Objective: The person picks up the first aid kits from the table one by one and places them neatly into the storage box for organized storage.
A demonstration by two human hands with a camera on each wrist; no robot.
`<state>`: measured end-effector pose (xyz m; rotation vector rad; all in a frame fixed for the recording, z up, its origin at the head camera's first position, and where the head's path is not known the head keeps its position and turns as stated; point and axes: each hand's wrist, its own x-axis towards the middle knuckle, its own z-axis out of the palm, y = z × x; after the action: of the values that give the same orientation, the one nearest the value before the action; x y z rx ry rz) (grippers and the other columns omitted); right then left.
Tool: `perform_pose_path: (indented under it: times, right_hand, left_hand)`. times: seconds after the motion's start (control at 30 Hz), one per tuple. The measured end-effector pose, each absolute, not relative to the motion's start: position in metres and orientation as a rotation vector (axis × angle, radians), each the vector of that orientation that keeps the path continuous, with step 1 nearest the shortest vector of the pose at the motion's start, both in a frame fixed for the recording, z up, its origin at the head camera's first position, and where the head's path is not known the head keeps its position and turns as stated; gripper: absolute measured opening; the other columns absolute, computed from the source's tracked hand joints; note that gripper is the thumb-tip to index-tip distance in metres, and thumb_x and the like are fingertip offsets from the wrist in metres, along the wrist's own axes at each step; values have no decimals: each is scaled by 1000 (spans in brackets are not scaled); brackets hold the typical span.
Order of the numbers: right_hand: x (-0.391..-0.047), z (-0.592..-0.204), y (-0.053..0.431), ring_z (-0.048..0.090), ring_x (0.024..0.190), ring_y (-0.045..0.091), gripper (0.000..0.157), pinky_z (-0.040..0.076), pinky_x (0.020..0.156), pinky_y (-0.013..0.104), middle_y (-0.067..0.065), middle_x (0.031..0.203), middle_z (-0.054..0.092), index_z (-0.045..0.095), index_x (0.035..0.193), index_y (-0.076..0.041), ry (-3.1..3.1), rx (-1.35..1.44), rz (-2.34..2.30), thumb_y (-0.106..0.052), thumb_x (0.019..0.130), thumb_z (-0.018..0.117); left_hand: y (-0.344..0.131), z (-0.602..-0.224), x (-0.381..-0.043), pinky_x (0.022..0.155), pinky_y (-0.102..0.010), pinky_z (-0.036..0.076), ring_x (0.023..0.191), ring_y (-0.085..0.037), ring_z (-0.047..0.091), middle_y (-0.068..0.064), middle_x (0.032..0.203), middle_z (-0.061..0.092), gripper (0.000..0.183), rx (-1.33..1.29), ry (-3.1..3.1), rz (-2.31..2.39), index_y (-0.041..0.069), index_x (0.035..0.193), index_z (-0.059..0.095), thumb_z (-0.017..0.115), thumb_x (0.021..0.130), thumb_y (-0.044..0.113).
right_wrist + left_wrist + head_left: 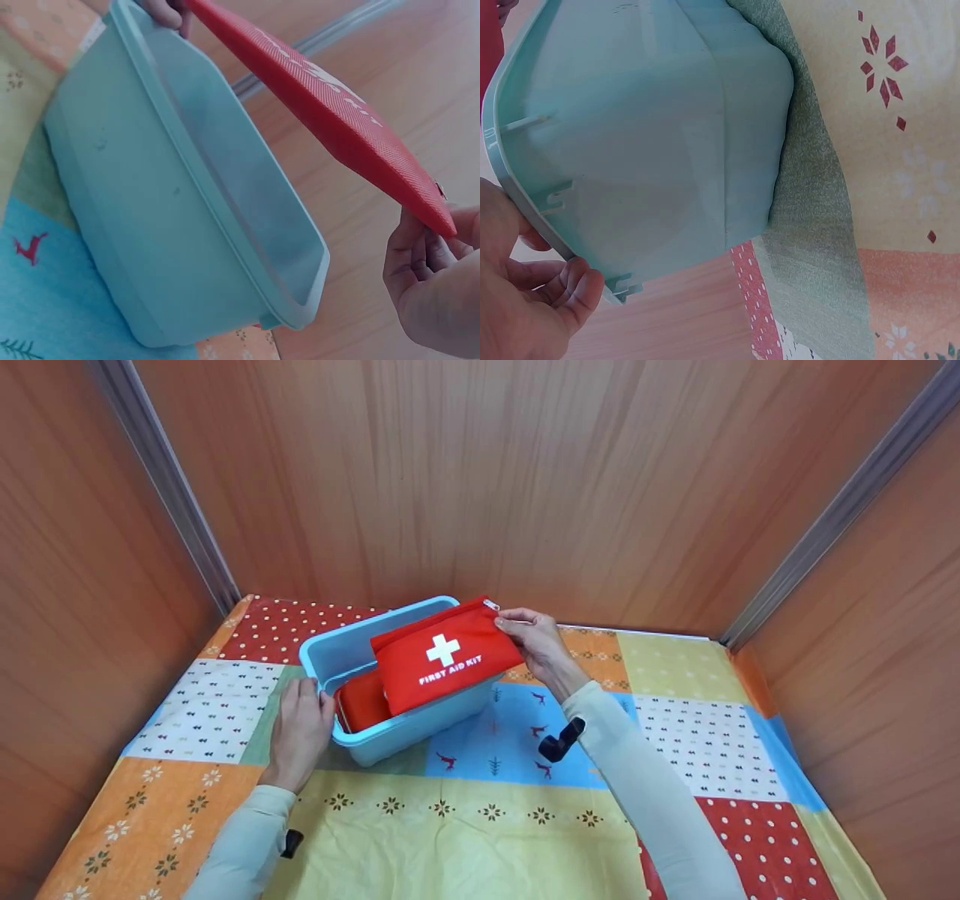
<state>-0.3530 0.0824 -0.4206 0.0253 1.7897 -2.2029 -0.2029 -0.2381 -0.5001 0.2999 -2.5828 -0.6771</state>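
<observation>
A red first aid kit pouch [450, 656] with a white cross is pinched at its right end by my right hand [536, 641]. It slants over the light blue plastic bin [420, 739], covering part of the opening. Inside the bin, at the left end, a red-orange case [364, 701] shows beside the pouch's lower edge. My left hand [300, 727] grips the bin's left rim, fingers curled over it. In the right wrist view, the pouch [322, 112] hangs above the rim, with the fingers and thumb of the right hand [435, 277] at its zipper end.
A patchwork-print cloth [465, 840] covers the table. Wood-grain panels [480, 487] stand behind the bin and on both sides, with metal strips [169, 487] at the corners. A dark strap piece [562, 741] sticks out from the right wrist.
</observation>
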Motion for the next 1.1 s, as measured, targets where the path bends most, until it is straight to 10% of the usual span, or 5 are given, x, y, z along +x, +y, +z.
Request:
perform_pose_path:
  times: [1.1]
  right_hand:
    - [-343, -423, 37, 61, 109, 27, 23, 58, 84, 34, 10, 121, 61, 70, 115, -12, 1920, 2, -2095, -14, 92, 67]
  left_hand:
    - [-238, -500, -204, 69, -40, 55, 91, -29, 54, -17, 102, 57, 33, 299, -2575, -588, -3, 119, 56, 61, 94, 19]
